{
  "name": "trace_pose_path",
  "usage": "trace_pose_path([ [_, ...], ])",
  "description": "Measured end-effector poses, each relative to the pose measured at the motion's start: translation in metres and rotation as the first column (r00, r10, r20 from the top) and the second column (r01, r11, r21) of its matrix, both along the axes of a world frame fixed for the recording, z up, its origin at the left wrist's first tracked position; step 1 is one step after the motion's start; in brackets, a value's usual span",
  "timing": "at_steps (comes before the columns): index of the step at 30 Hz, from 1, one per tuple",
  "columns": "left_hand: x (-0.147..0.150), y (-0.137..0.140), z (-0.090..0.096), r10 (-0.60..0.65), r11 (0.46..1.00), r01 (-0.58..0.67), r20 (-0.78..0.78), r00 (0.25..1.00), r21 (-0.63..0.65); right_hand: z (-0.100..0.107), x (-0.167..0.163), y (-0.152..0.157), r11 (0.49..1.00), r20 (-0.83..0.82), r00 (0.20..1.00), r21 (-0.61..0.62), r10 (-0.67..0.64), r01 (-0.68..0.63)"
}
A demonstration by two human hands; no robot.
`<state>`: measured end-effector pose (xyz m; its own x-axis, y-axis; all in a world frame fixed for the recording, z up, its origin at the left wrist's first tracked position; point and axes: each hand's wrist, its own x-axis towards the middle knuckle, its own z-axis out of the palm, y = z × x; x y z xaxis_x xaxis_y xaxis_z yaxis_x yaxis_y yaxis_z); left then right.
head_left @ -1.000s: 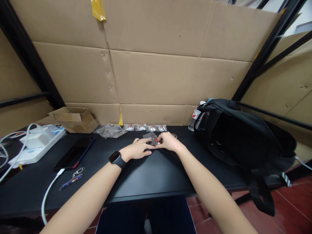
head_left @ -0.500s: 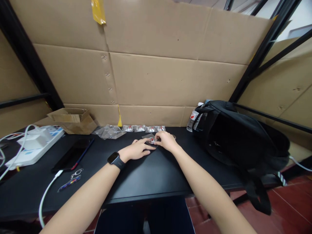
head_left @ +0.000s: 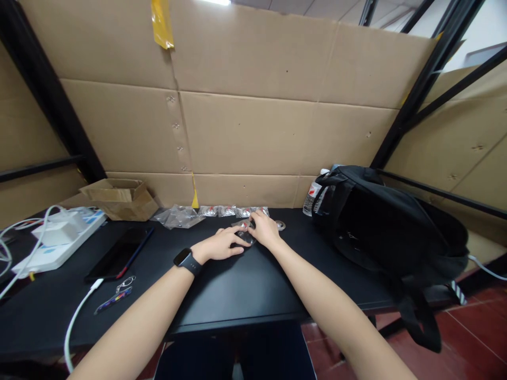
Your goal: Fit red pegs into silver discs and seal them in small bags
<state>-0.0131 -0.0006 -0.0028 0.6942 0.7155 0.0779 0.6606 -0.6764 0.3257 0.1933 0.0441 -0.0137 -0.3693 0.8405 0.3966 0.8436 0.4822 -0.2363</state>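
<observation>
A small clear plastic bag point(head_left: 246, 236) with a shiny item and a bit of red inside lies on the black table between my hands. My left hand point(head_left: 222, 244), a dark watch on its wrist, rests with spread fingers, their tips on the bag's left side. My right hand point(head_left: 264, 229) curls its fingers and thumb onto the bag's upper right part, partly hiding it. Behind stands a row of several similar packets point(head_left: 227, 211) with red marks. Just right of my right hand lies a roll of tape point(head_left: 281, 225).
Loose clear bags point(head_left: 178, 216) and an open cardboard box point(head_left: 119, 199) are at the back left. A power strip point(head_left: 59, 245), phone point(head_left: 119, 254) and keychain point(head_left: 114, 298) lie left. A water bottle point(head_left: 312, 199) and black backpack point(head_left: 392, 227) stand right. Cardboard point(head_left: 245, 132) walls the back.
My right hand has shifted slightly left and up over the bag, uncovering more of the tape roll. My left hand stays almost in place. The view has tilted up a little.
</observation>
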Motion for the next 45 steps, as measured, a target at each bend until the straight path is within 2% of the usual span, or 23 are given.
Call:
trace_pose_path([
  [2,-0.002,0.000,0.002,0.007,0.999,-0.009,0.057,0.998,0.036,0.003,0.006,0.001,0.982,-0.080,0.982,-0.063,0.171,-0.176],
  [4,-0.004,0.001,0.003,0.053,0.995,-0.062,0.118,0.992,0.076,0.008,0.017,0.002,0.930,-0.181,0.927,-0.110,0.329,-0.351],
  [5,-0.005,0.001,0.003,0.081,0.990,-0.096,0.142,0.987,0.100,0.010,0.022,0.003,0.911,-0.230,0.903,-0.120,0.362,-0.395],
  [7,-0.005,0.004,0.000,0.125,0.976,-0.152,0.170,0.977,0.153,0.012,0.033,0.006,0.911,-0.287,0.891,-0.116,0.351,-0.396],
  [10,-0.003,0.007,-0.006,0.163,0.956,-0.200,0.181,0.970,0.214,0.007,0.040,0.011,0.921,-0.281,0.905,-0.131,0.320,-0.367],
  [13,0.000,0.009,-0.008,0.218,0.938,-0.260,0.194,0.957,0.228,-0.001,0.037,0.014,0.899,-0.315,0.893,-0.194,0.322,-0.393],
  [15,-0.002,0.010,-0.007,0.257,0.930,-0.303,0.219,0.941,0.210,-0.003,0.033,0.015,0.890,-0.329,0.882,-0.194,0.337,-0.413],
  [19,-0.008,0.014,-0.007,0.307,0.921,-0.365,0.321,0.896,0.136,0.001,0.030,0.015,0.913,-0.322,0.894,-0.159,0.311,-0.375],
  [21,-0.010,0.019,-0.010,0.338,0.916,-0.395,0.400,0.852,0.068,0.002,0.031,0.015,0.924,-0.373,0.898,-0.204,0.232,-0.323],
  [24,-0.009,0.025,-0.018,0.406,0.904,-0.417,0.499,0.766,-0.096,-0.001,0.029,0.017,0.904,-0.484,0.867,-0.307,0.121,-0.298],
  [27,-0.007,0.025,-0.023,0.458,0.884,-0.428,0.526,0.716,-0.187,-0.005,0.027,0.015,0.899,-0.534,0.842,-0.330,0.073,-0.287],
  [30,-0.004,0.020,-0.020,0.488,0.867,-0.469,0.478,0.730,-0.169,-0.005,0.027,0.011,0.889,-0.508,0.855,-0.337,0.106,-0.310],
  [33,-0.001,0.015,-0.015,0.459,0.882,-0.460,0.402,0.793,-0.099,-0.002,0.028,0.007,0.881,-0.401,0.895,-0.331,0.194,-0.339],
  [37,0.004,0.014,-0.016,0.407,0.901,-0.431,0.244,0.880,0.048,0.000,0.027,0.006,0.920,-0.179,0.945,-0.239,0.274,-0.312],
  [40,0.005,0.013,-0.020,0.422,0.892,-0.437,0.137,0.896,0.114,-0.003,0.025,0.006,0.928,-0.092,0.948,-0.194,0.306,-0.318],
  [45,0.005,0.009,-0.020,0.397,0.890,-0.408,0.095,0.913,0.204,-0.010,0.024,0.005,0.929,-0.045,0.943,-0.157,0.331,-0.334],
])
